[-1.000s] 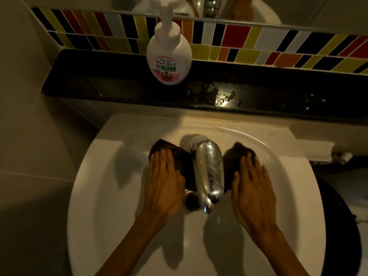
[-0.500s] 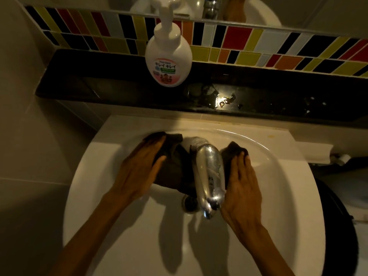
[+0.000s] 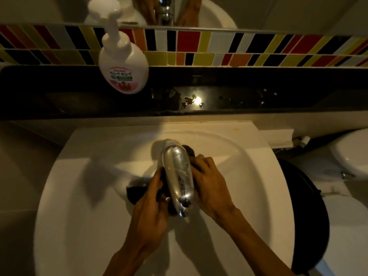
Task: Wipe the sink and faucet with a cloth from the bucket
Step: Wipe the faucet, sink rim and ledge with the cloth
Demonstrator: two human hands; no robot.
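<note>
Both hands flanked the chrome faucet [image 3: 179, 176] over the white sink [image 3: 79, 216]. The left hand [image 3: 151, 212] and right hand [image 3: 209, 186] each had a grip curled round the dark cloth [image 3: 135, 191] — bunched beneath the spout.

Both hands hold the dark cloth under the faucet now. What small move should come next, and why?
Probably slide the cloth up along the faucet toward its base. The left hand and right hand grip the cloth on either side of the spout, so it seems wrapped beneath, and the chrome body still shows streaks.
</note>
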